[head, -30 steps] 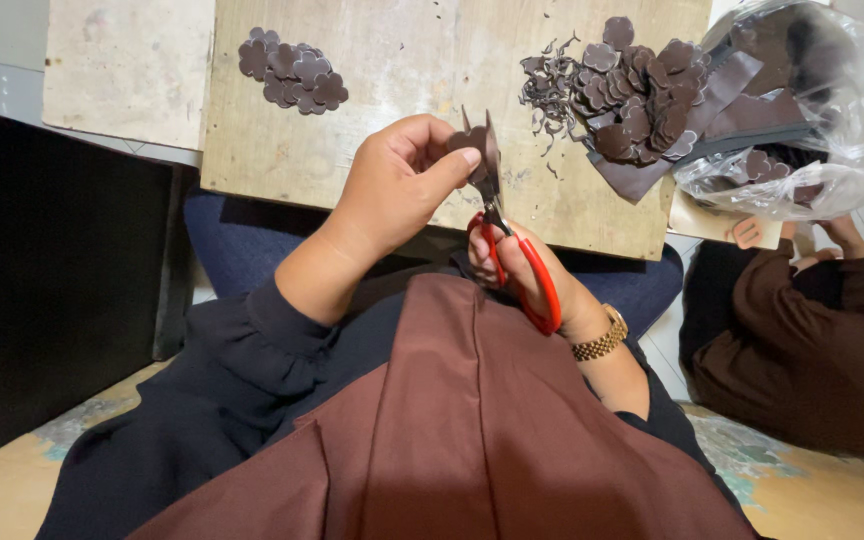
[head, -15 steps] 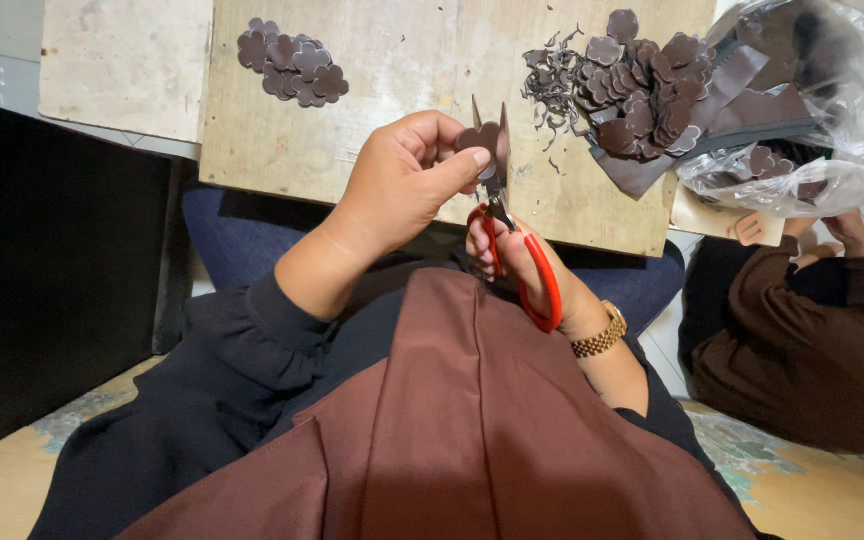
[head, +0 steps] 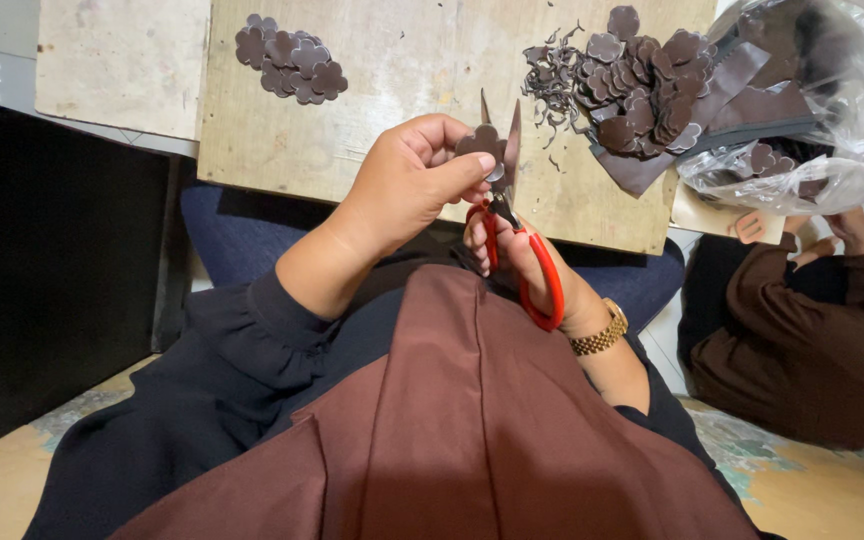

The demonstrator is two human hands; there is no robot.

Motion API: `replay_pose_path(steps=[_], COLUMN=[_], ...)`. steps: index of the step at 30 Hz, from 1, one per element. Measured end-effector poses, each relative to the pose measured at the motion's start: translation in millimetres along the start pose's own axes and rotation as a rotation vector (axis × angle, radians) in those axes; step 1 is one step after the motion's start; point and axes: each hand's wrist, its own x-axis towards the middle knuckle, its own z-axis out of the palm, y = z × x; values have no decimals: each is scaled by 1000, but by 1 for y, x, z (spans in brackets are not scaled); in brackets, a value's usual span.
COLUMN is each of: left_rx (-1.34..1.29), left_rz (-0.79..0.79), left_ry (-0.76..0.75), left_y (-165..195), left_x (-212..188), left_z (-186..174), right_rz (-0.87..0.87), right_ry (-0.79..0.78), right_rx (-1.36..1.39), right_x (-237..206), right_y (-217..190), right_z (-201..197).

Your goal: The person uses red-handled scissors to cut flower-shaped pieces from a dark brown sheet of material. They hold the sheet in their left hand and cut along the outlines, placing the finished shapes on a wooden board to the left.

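My left hand (head: 407, 185) pinches a small dark brown flower-shaped cutout (head: 480, 145) between thumb and fingers. My right hand (head: 527, 265) grips red-handled scissors (head: 512, 225), whose blades stand spread on either side of the cutout. Both hands hover above my lap, in front of a wooden board (head: 402, 80). A small cluster of cut flower shapes (head: 287, 60) lies on the board's far left. On the board's right sits a larger heap of brown flower shapes and strips (head: 652, 95), with thin offcuts beside it.
A clear plastic bag (head: 832, 100) holding more brown pieces rests at the right edge of the board. Another person in brown clothing (head: 802, 340) sits on the floor at the right. A second board (head: 122, 60) lies at the upper left. Dark panel on the left.
The scissor blades have opened wider around the cutout, and my left hand has turned the piece slightly. Both hands stay in about the same place.
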Motion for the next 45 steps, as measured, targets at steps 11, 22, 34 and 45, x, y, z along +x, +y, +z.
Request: replay_pose_path(steps=[11,22,34,45], left_rx=[61,59,-26,-52], left_rz=[82,79,-19,-27], left_ry=[45,41,15,22], left_y=[-4,-1,0,-7], left_x=[0,0,-3,-1], left_z=[1,5,8,11], right_rz=[30,-12,14,-12], right_ry=[-34,-47,-16,-40], right_rx=[96,76,14,73], right_x=[-1,0,-1,-1], right_y=[-2,-3,-2,2], right_z=[2,3,0,-1])
